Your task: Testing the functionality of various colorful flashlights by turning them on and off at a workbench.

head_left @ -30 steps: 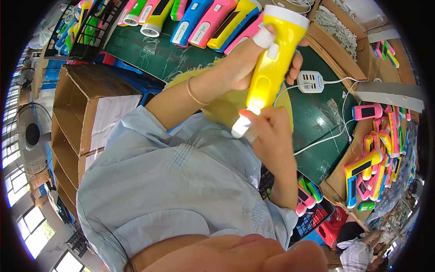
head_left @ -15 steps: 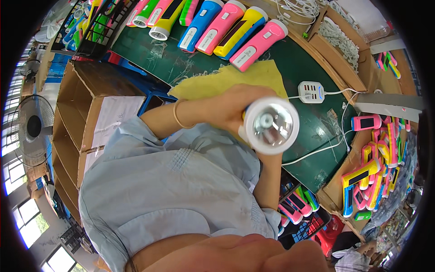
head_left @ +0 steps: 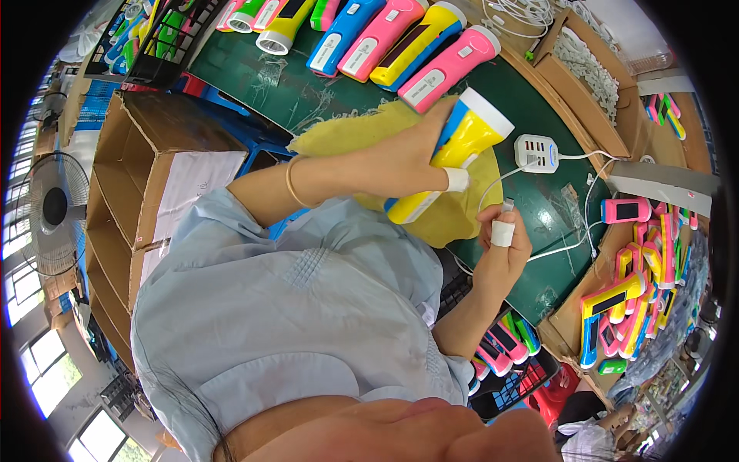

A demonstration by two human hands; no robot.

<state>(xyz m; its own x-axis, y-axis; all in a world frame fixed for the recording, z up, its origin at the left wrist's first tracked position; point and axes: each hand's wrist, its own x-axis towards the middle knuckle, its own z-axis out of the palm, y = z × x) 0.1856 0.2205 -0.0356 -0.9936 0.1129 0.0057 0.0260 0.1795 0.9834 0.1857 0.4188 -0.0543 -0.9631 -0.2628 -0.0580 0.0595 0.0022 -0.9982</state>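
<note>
Here's the yellow-and-blue torch [head_left: 473,137], white-headed, tilted, left hand [head_left: 412,163] clamped round it; right hand [head_left: 502,252] pinches a metal-tipped plug [head_left: 508,205].

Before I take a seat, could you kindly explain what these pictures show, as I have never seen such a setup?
No machine is at work here, just a person using bare hands. Every picture comes from one wide camera worn on the head, looking down, so straight edges bend near the rim. The left hand holds a yellow and blue flashlight; the right hand pinches what looks like a small plug. On the green table are a row of flashlights, a yellow cloth and a white charging block.
</note>
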